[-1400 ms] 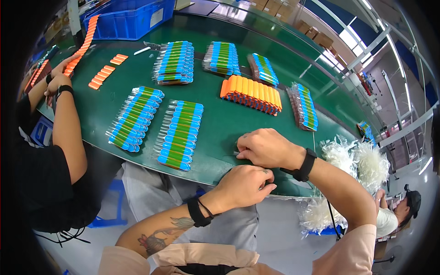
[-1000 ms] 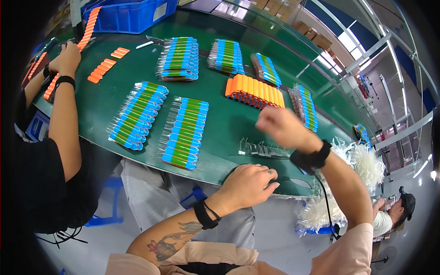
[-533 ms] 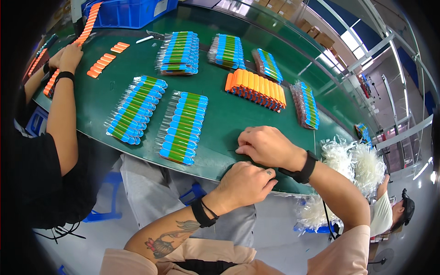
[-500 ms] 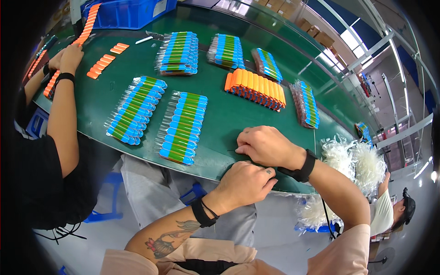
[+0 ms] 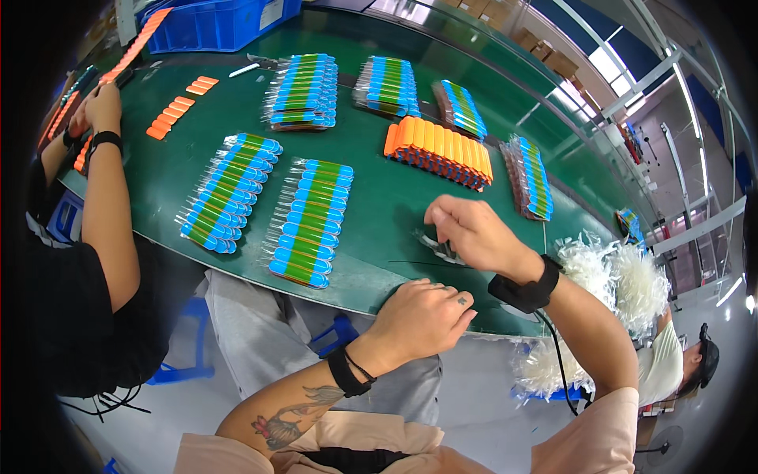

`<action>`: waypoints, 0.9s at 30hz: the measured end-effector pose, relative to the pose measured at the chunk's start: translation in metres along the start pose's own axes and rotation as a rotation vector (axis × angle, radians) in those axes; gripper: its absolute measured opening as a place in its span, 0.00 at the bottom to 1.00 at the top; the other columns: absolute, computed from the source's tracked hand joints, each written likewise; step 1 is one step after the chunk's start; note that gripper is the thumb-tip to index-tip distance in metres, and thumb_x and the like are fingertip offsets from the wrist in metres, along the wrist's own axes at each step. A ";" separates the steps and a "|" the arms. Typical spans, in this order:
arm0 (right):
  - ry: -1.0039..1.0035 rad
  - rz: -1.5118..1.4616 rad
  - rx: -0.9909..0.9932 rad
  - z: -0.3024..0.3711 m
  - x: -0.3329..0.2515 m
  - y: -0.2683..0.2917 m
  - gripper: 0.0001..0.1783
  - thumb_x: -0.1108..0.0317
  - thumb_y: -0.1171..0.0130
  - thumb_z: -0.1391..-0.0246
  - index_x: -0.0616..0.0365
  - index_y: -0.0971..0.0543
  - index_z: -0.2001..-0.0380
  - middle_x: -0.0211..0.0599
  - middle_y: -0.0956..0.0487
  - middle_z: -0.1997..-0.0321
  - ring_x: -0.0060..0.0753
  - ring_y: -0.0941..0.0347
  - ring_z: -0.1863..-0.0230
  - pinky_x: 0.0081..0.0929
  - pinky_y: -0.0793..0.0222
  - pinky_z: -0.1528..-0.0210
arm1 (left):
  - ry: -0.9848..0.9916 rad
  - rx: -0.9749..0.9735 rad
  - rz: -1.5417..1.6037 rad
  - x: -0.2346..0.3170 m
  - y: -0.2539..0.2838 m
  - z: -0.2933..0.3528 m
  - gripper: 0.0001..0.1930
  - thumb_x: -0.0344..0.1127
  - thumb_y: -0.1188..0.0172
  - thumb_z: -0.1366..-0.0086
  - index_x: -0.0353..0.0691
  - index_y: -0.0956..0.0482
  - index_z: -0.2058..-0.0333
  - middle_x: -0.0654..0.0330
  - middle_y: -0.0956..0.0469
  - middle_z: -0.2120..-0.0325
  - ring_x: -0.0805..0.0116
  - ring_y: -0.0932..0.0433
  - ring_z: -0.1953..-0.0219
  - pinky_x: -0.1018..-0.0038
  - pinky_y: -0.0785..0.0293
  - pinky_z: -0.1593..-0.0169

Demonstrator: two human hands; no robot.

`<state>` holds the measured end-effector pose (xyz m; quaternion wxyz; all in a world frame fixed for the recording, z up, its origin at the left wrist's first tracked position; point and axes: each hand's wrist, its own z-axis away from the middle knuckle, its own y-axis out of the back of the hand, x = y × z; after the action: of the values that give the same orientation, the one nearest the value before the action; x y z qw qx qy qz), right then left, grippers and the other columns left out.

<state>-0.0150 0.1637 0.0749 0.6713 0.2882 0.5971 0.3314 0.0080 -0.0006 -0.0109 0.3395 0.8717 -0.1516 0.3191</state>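
Note:
My right hand (image 5: 472, 234) hovers just over the green table (image 5: 371, 261), its fingers curled in. A small clear and dark piece (image 5: 439, 247) shows beneath those fingers; its kind and whether they grip it are unclear. My left hand (image 5: 422, 314) rests curled at the table's near edge, knuckles up, with its fingertips hidden. A thin dark line (image 5: 418, 262) lies between the two hands. Nearest on the left is a stack of clear-wrapped blue pieces with a green band (image 5: 308, 225). Beyond my right hand stands a stack of orange-topped pieces (image 5: 442, 150).
More blue-and-green stacks (image 5: 304, 91) stand farther back and left. White stringy shreds (image 5: 612, 276) heap at the right edge. At left, a co-worker's hands (image 5: 99, 110) are by an orange strip (image 5: 138, 46). Loose orange pieces (image 5: 170, 117) and a blue bin (image 5: 209, 28) are beyond.
My right hand has lifted and moved slightly right and away from me, uncovering the clear and dark piece. My left hand stays nearly still. The co-worker's hands have shifted left.

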 end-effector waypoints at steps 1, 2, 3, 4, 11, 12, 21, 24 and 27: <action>-0.004 -0.003 0.001 -0.002 -0.002 0.001 0.18 0.55 0.46 0.34 0.61 0.21 0.64 0.43 0.19 0.74 0.49 0.20 0.69 0.43 0.28 0.65 | -0.004 0.004 -0.010 0.000 0.001 0.000 0.07 0.39 0.35 0.38 0.42 0.19 0.70 0.59 0.20 0.79 0.56 0.20 0.73 0.63 0.25 0.66; -0.034 0.003 0.021 -0.004 -0.003 0.001 0.20 0.51 0.44 0.36 0.60 0.21 0.64 0.42 0.19 0.75 0.48 0.20 0.70 0.43 0.28 0.65 | -0.008 0.008 -0.021 0.000 0.001 0.000 0.07 0.38 0.35 0.38 0.42 0.19 0.70 0.59 0.20 0.79 0.56 0.19 0.73 0.63 0.25 0.66; -0.063 0.012 0.043 -0.005 -0.005 0.002 0.23 0.47 0.42 0.37 0.60 0.21 0.64 0.42 0.20 0.75 0.46 0.20 0.70 0.42 0.28 0.66 | -0.009 0.006 -0.018 0.000 0.001 0.000 0.07 0.38 0.35 0.38 0.42 0.19 0.70 0.59 0.20 0.79 0.56 0.19 0.73 0.63 0.25 0.66; -0.067 0.113 0.015 -0.005 -0.011 0.003 0.29 0.38 0.38 0.43 0.59 0.21 0.66 0.43 0.20 0.77 0.48 0.20 0.71 0.43 0.27 0.67 | -0.014 0.007 -0.033 0.000 0.001 0.000 0.07 0.38 0.35 0.38 0.42 0.19 0.70 0.59 0.20 0.79 0.56 0.20 0.74 0.63 0.25 0.66; 0.237 0.583 -0.160 -0.008 0.005 -0.012 0.24 0.46 0.40 0.40 0.58 0.20 0.73 0.48 0.19 0.77 0.58 0.20 0.70 0.49 0.25 0.67 | -0.034 0.036 -0.031 0.000 -0.002 -0.001 0.07 0.38 0.35 0.39 0.42 0.19 0.70 0.59 0.21 0.79 0.57 0.20 0.74 0.64 0.25 0.66; 0.245 0.583 -0.161 -0.009 0.004 -0.011 0.24 0.46 0.40 0.40 0.58 0.20 0.73 0.48 0.19 0.77 0.58 0.20 0.70 0.49 0.25 0.67 | -0.031 0.040 -0.037 0.000 -0.001 -0.001 0.07 0.38 0.35 0.39 0.42 0.19 0.70 0.59 0.21 0.79 0.57 0.20 0.74 0.64 0.25 0.66; 0.262 0.515 0.054 0.001 0.003 -0.001 0.18 0.57 0.42 0.38 0.56 0.22 0.78 0.49 0.22 0.78 0.60 0.23 0.71 0.53 0.30 0.70 | -0.024 0.061 0.004 -0.002 -0.001 0.003 0.07 0.38 0.35 0.38 0.42 0.19 0.70 0.59 0.21 0.78 0.57 0.19 0.73 0.64 0.25 0.66; 0.080 0.441 0.237 0.015 0.020 0.027 0.19 0.58 0.42 0.36 0.58 0.25 0.79 0.44 0.26 0.82 0.51 0.27 0.78 0.45 0.34 0.74 | -0.019 0.046 -0.045 -0.002 0.003 0.007 0.07 0.39 0.36 0.38 0.42 0.19 0.70 0.59 0.21 0.78 0.57 0.19 0.72 0.64 0.25 0.65; -0.167 -0.045 0.563 0.055 0.048 0.076 0.21 0.56 0.44 0.32 0.54 0.27 0.80 0.29 0.30 0.86 0.26 0.32 0.84 0.28 0.39 0.79 | -0.049 0.057 -0.016 -0.001 -0.001 0.006 0.07 0.39 0.36 0.38 0.43 0.19 0.69 0.59 0.21 0.77 0.58 0.19 0.72 0.64 0.25 0.65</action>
<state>0.0348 0.2483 0.1117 0.6190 0.4761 0.6143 0.1128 0.0107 -0.0042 -0.0159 0.3135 0.8897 -0.1438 0.2992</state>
